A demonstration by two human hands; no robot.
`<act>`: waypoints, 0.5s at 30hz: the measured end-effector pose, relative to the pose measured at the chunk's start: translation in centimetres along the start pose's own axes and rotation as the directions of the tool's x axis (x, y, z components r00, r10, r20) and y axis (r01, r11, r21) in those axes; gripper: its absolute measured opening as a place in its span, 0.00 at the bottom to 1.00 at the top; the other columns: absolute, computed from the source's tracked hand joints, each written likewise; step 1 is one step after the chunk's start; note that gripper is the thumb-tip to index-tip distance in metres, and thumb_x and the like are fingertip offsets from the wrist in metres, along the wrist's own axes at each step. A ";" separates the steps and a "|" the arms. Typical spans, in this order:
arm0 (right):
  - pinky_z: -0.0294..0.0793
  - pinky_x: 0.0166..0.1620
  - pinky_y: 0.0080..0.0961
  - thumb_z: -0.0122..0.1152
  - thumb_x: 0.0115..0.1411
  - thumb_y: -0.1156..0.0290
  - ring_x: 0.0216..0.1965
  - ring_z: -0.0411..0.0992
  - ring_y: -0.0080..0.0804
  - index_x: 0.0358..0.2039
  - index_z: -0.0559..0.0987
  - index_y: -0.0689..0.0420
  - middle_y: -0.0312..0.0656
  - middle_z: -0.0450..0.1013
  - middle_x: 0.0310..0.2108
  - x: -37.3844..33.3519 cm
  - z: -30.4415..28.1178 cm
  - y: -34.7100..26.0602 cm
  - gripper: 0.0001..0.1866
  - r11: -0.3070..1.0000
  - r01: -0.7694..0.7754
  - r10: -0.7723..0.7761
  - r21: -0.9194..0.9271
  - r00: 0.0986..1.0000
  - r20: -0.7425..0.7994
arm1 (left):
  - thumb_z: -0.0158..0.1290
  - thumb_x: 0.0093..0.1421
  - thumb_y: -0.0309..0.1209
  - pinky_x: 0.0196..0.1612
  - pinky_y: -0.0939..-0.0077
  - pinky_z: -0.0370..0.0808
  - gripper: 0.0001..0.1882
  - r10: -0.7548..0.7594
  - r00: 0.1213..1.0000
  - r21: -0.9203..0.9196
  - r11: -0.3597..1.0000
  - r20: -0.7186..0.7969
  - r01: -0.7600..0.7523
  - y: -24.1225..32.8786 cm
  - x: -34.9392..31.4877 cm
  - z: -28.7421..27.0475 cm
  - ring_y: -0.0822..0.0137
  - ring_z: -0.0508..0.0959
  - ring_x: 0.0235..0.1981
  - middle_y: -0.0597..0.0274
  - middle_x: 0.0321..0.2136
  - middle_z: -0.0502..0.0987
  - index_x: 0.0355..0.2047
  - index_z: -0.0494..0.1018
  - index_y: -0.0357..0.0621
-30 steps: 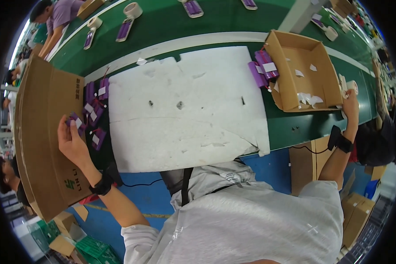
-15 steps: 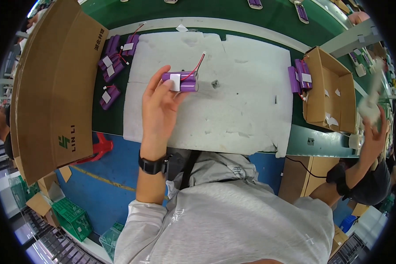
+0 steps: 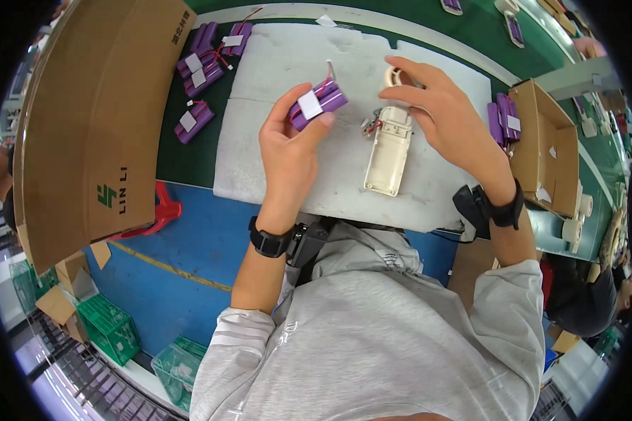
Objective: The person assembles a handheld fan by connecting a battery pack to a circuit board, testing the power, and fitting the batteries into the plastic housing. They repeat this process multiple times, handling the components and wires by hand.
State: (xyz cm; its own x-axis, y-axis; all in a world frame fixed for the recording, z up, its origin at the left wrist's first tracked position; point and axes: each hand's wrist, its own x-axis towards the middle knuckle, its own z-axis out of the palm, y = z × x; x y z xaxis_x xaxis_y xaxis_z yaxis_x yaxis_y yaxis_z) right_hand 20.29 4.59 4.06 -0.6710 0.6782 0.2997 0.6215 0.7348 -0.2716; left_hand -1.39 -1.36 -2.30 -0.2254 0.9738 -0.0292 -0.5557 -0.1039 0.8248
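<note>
My left hand (image 3: 288, 154) is closed around a purple battery pack (image 3: 333, 98), which has a white sticker and a short lead with a white plug sticking up from it. To its right, a cream plastic housing (image 3: 386, 165) with a hollow, open handle lies over the white foam sheet (image 3: 253, 147). My right hand (image 3: 442, 105) grips the round ring-shaped head of this housing between thumb and fingers. Small parts and red wires show beside the housing's neck. The two hands are apart, with the pack not touching the housing.
Several purple battery packs (image 3: 195, 123) lie left of the foam, by a tall cardboard carton (image 3: 98, 140). More packs (image 3: 498, 119) sit at the right beside a small open cardboard box (image 3: 541, 186) holding paper scraps. Beyond the foam runs a green surface carrying similar housings (image 3: 514, 31).
My right hand has come from the far right onto the foam, bringing the cream housing. My left hand has shifted right and tilted the battery pack.
</note>
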 end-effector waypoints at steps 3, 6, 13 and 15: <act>0.70 0.52 0.27 0.55 0.55 0.83 0.54 0.68 0.38 0.48 0.75 0.57 0.43 0.66 0.56 -0.6 -0.2 -1.0 0.19 0.996 0.081 -0.085 -0.049 0.991 -0.101 | 0.62 0.50 0.19 0.46 0.76 0.74 0.23 0.102 0.995 0.326 0.941 -0.022 -0.089 0.6 -0.7 0.7 0.65 0.77 0.44 0.53 0.42 0.77 0.48 0.73 0.38; 0.69 0.53 0.26 0.52 0.64 0.73 0.54 0.67 0.32 0.54 0.69 0.63 0.46 0.68 0.54 -1.1 -1.0 -3.7 0.18 0.344 -0.370 0.276 0.863 0.918 0.283 | 0.62 0.48 0.17 0.48 0.73 0.73 0.26 0.349 0.915 0.487 0.775 0.202 -0.403 1.0 -1.4 1.6 0.65 0.76 0.46 0.53 0.46 0.75 0.49 0.72 0.35; 0.69 0.52 0.25 0.42 0.70 0.61 0.52 0.68 0.29 0.53 0.67 0.65 0.46 0.70 0.47 -2.0 0.4 -2.6 0.21 -0.088 -0.334 0.444 0.939 0.831 0.337 | 0.61 0.51 0.20 0.50 0.71 0.73 0.24 0.303 0.770 0.545 0.565 0.561 -0.620 0.7 -2.2 5.3 0.65 0.75 0.48 0.52 0.49 0.74 0.50 0.71 0.34; 0.69 0.53 0.25 0.40 0.70 0.60 0.52 0.68 0.29 0.52 0.67 0.64 0.46 0.70 0.46 -2.3 0.7 -2.0 0.21 -0.076 -0.354 0.467 0.932 0.813 0.347 | 0.60 0.53 0.20 0.50 0.71 0.73 0.23 0.216 0.825 0.513 0.694 0.522 -0.505 0.3 -2.4 5.4 0.65 0.75 0.49 0.52 0.48 0.74 0.50 0.71 0.33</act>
State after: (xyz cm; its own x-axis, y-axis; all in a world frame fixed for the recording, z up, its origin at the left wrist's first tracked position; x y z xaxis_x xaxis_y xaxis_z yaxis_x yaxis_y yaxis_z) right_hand 20.32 1.57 3.29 -0.3960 0.8960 -0.2007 -0.1869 -0.2926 -0.9378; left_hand 3.29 -2.67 1.02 0.1115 0.8869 0.4483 0.1388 -0.4606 0.8767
